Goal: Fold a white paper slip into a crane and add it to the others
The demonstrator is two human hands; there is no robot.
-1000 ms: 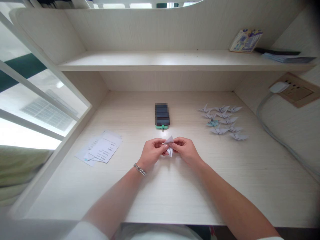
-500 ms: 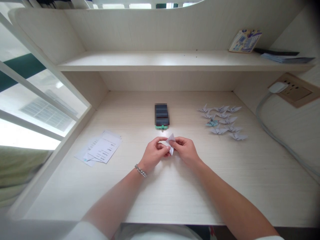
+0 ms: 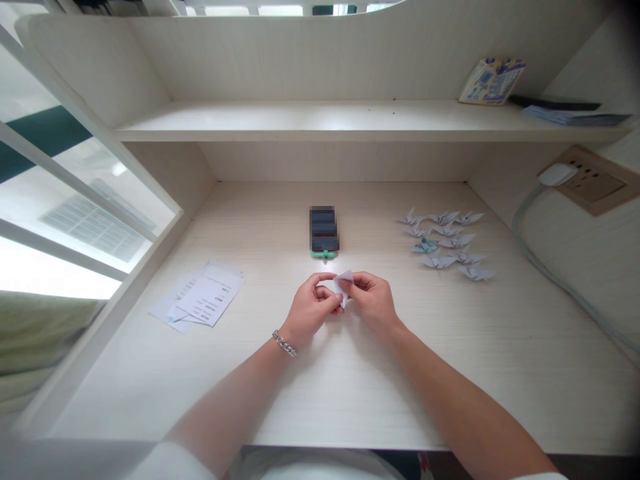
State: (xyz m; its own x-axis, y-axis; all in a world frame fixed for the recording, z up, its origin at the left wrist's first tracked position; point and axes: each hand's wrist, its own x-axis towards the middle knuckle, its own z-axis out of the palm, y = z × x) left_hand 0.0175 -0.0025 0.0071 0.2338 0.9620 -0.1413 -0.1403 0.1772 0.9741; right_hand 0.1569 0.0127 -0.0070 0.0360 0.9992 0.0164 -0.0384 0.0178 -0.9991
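Note:
A small folded piece of white paper (image 3: 345,281) is pinched between both hands above the middle of the desk. My left hand (image 3: 314,303) grips its lower left side with thumb and fingers, a chain bracelet (image 3: 285,343) round the wrist. On the right side, my right hand (image 3: 371,298) holds the paper with the thumb pressed on its face. The fingers partly cover the paper, so its full shape is hidden. Just beyond the hands lies a phone (image 3: 324,230) with a green lower edge, its screen blurred out.
Several folded paper cranes (image 3: 438,261), one of them bluish (image 3: 425,246), stand at the right. Printed paper sheets (image 3: 210,293) lie at the left. A shelf (image 3: 300,120) runs above the desk's back. A plugged-in cable (image 3: 530,248) hangs from the socket (image 3: 595,180) at right.
The upper point of the folded paper has tilted to the right and its flap has turned between the fingers. Both hands stay in nearly the same place.

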